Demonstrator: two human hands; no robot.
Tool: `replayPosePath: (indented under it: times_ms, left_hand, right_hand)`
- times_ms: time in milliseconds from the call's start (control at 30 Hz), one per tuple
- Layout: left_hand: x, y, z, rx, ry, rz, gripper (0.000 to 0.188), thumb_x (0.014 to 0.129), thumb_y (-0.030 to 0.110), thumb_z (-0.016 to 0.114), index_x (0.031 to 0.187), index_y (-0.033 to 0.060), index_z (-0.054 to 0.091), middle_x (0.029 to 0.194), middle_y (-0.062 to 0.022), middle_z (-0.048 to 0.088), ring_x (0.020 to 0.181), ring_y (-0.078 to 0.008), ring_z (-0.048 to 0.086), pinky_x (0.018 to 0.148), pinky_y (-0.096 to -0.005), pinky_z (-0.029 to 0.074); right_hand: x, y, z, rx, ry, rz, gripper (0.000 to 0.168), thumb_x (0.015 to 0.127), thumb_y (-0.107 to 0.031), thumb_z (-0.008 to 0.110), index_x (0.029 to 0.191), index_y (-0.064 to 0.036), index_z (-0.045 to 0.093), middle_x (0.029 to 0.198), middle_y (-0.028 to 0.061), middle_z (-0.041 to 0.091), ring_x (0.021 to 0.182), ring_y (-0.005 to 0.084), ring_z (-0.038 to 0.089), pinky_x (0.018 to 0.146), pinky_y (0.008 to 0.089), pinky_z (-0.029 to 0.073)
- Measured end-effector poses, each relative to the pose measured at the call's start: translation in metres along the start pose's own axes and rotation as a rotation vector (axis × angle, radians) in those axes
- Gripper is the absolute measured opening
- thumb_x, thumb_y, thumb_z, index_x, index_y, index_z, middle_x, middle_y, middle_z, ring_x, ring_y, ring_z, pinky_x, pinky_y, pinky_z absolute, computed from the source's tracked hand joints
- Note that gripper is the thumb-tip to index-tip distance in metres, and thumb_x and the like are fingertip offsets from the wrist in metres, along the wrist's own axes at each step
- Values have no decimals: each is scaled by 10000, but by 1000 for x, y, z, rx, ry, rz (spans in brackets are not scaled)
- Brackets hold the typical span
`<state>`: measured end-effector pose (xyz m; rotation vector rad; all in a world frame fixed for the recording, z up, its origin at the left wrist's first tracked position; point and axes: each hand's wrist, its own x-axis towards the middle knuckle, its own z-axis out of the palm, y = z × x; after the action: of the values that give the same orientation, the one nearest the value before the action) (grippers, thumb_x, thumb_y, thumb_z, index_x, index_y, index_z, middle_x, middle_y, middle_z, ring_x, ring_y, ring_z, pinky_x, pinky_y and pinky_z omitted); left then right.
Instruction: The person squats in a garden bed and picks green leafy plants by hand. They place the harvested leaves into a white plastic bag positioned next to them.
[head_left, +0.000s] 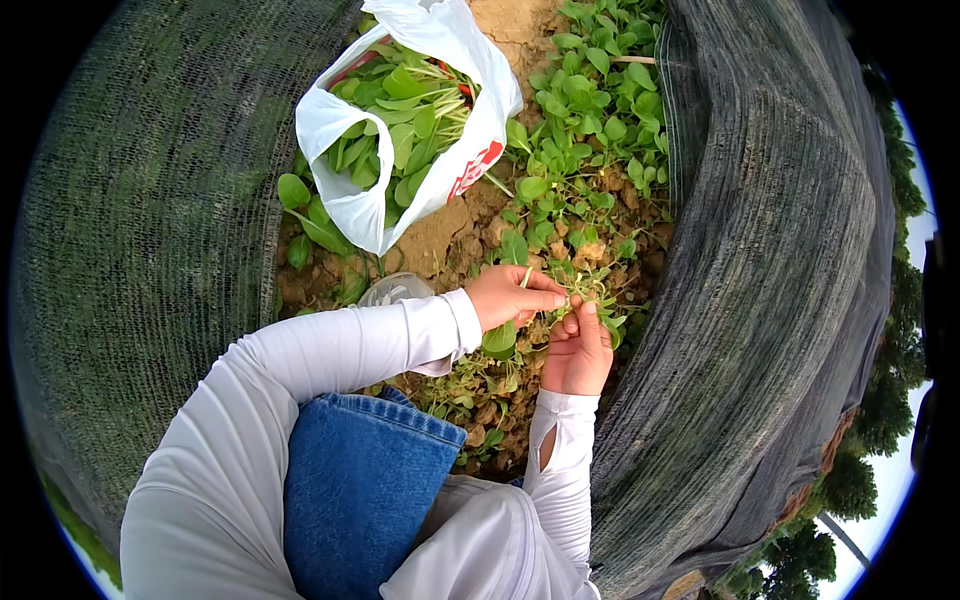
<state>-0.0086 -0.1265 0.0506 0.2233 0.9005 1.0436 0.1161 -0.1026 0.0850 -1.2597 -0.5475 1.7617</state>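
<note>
My left hand (516, 298) reaches in from the left, its fingers closed around a leafy green seedling. A broad leaf (499, 339) hangs below the palm, and a pale stem (526, 277) pokes up between the fingers. My right hand (577, 346) comes from below, with thumb and fingers pinched on a thin, yellowish-green sprig (586, 288). The fingertips of both hands nearly meet there, just above the planted soil. Beyond them a white plastic bag (491, 90) with red print gapes wide, full of picked leafy greens (405, 112).
Dark shade netting walls the strip at left (157, 172) and right (750, 247). Leafy plants (600, 97) grow along the right side over cracked brown soil (442, 236). A clear plastic container (396, 289) lies partly behind my left forearm. My jeans-clad knee (367, 480) is close below.
</note>
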Motion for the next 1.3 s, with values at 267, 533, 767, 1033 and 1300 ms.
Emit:
replayPosePath:
  times_ms: [267, 533, 767, 1033, 1300]
  left_hand:
    - [-4, -6, -2, -99, 60, -7, 201, 724, 197, 619, 808, 24, 560, 589, 24, 477, 463, -50, 394, 431, -191, 327]
    - [-8, 1, 2, -217, 5, -2, 174, 747, 208, 594, 782, 42, 556, 543, 27, 444, 450, -55, 381, 428, -194, 307]
    - [-4, 6, -11, -242, 0, 3, 168, 760, 230, 575, 731, 67, 546, 507, 28, 418, 437, -51, 361, 429, -187, 292]
    - [0, 8, -24, -130, 7, 48, 130, 732, 197, 575, 774, 76, 548, 595, 47, 446, 500, -39, 383, 460, -171, 294]
    - [1, 10, -27, -56, -60, 17, 127, 724, 173, 560, 781, 61, 544, 585, 42, 440, 497, -53, 389, 457, -193, 301]
  right_hand:
    - [-15, 8, 23, -61, 126, -96, 172, 777, -66, 537, 934, 5, 537, 738, 21, 534, 577, 61, 432, 529, 172, 373]
    - [-10, 18, 23, -535, 120, -449, 156, 727, 10, 562, 882, 6, 560, 894, 73, 553, 743, 135, 519, 653, 235, 428]
    - [-8, 16, 22, -944, -165, -728, 273, 687, 90, 531, 933, -20, 574, 990, 101, 541, 891, 203, 528, 747, 282, 428]
    - [1, 14, 11, -677, -245, -431, 162, 751, 17, 523, 905, 11, 572, 934, 92, 562, 801, 150, 532, 702, 248, 425]
    - [12, 19, 8, -320, -98, -30, 113, 760, -74, 564, 849, -4, 569, 720, 21, 554, 601, 93, 464, 555, 203, 386]
